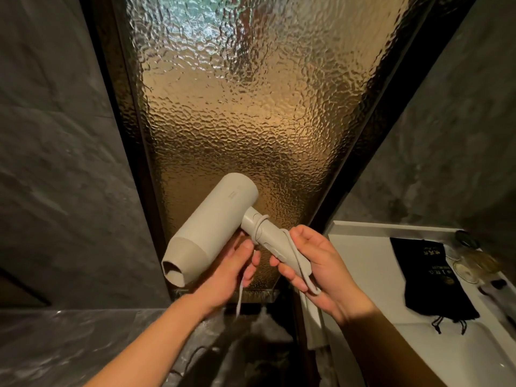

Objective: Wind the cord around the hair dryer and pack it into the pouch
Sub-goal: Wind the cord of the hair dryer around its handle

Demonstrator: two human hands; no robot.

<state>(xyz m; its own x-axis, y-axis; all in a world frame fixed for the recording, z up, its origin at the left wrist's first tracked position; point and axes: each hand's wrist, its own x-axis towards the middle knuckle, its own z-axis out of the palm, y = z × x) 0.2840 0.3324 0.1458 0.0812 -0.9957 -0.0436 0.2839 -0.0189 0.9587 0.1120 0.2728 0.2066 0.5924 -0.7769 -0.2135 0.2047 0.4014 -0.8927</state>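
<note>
Winding being started: pale grey rubbery cord being seen looped about once at top of handle, rest being left trailing down, hanging at 6 o'clock. Cream matte plastic hair dryer being held mid-air; barrel being cupped from beneath by left hand, handle and cord being clasped by right hand. Black drawstring fabric pouch lying untouched on white counter at 3 o'clock; packing being left undone.
</note>
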